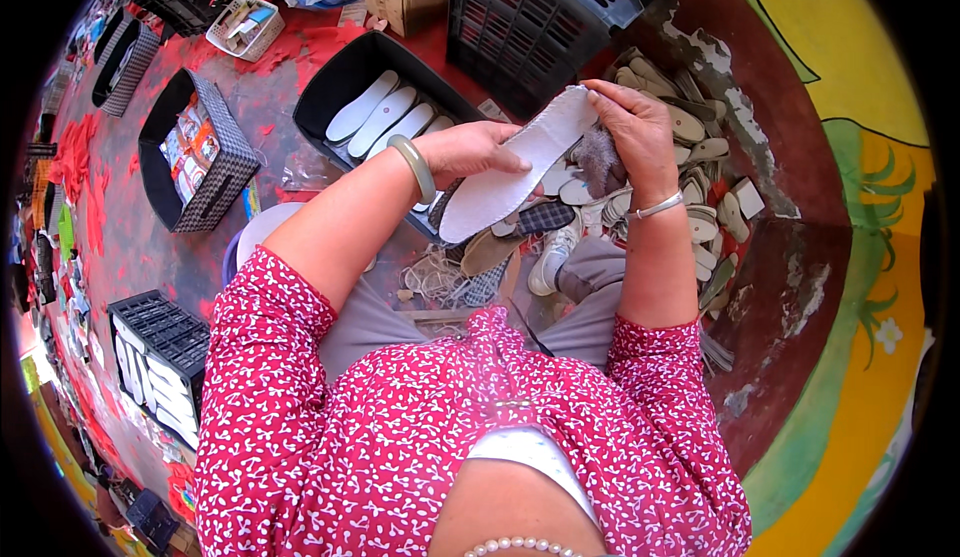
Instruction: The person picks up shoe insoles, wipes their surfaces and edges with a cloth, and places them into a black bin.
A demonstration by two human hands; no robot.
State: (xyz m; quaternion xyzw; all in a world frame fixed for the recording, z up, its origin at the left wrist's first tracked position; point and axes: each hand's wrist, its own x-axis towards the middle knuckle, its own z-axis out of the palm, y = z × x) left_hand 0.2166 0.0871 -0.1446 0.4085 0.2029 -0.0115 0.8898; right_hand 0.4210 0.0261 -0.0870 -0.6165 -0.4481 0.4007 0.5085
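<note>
Floor strewn with red scraps gives open room on the left, between a patterned bin and a black crate farther near. On the right, room is tighter: a pile of soles spreads along the foot of the painted wall. Far of the hands, a large black crate closes off the space, and a dark open bin holding pale soles stands far left of them, its near edge partly behind the left forearm.

The white sole is held up between both hands, slanting from near left to far right, its edges clear to view along most of their length. The right hand pinches its far right end, thumb and fingers narrow upon it, the wrist bent inward. The left hand reaches in from the left across the sole's middle, thumb laid on the white face; how its other fingers close underneath is hidden. Both elbows are bent. Just beneath the right hand sits a fuzzy grey thing; whether the lower fingers touch it, I cannot tell.
</note>
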